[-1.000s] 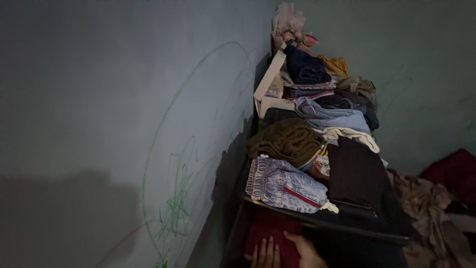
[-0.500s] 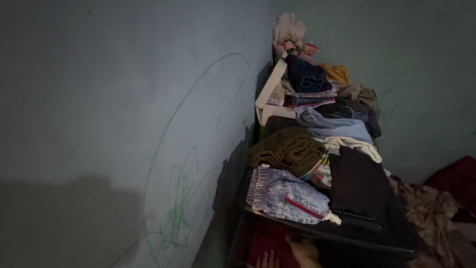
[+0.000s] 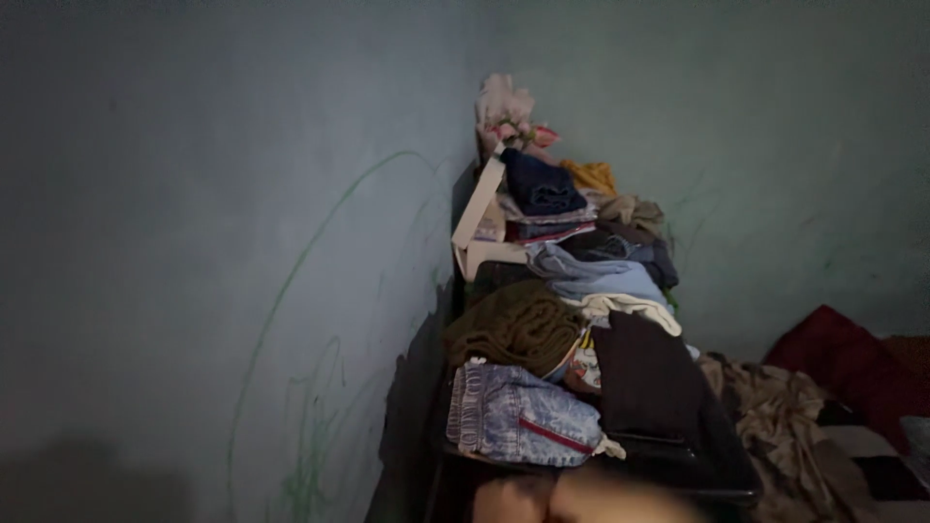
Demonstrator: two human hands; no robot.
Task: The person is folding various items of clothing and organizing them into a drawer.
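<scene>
Looking down: ur hands point(image 3: 581, 499) r blurry at the bottom edge; grip can't tell.
Jeans point(image 3: 523, 416): folded flat so they stack, just above ur hands.
Brown knit point(image 3: 513, 329): behind jeans.

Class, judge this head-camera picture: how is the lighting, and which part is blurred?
Head view: dim and dark at the edges; the folded denim garment and olive knit stay readable; the hands at the bottom edge are a smeared blur; a shadow falls on the green-scribbled wall.

Head camera looks forward along a clothes pile point(image 3: 572, 329) beside the wall point(image 3: 213, 242).
</scene>
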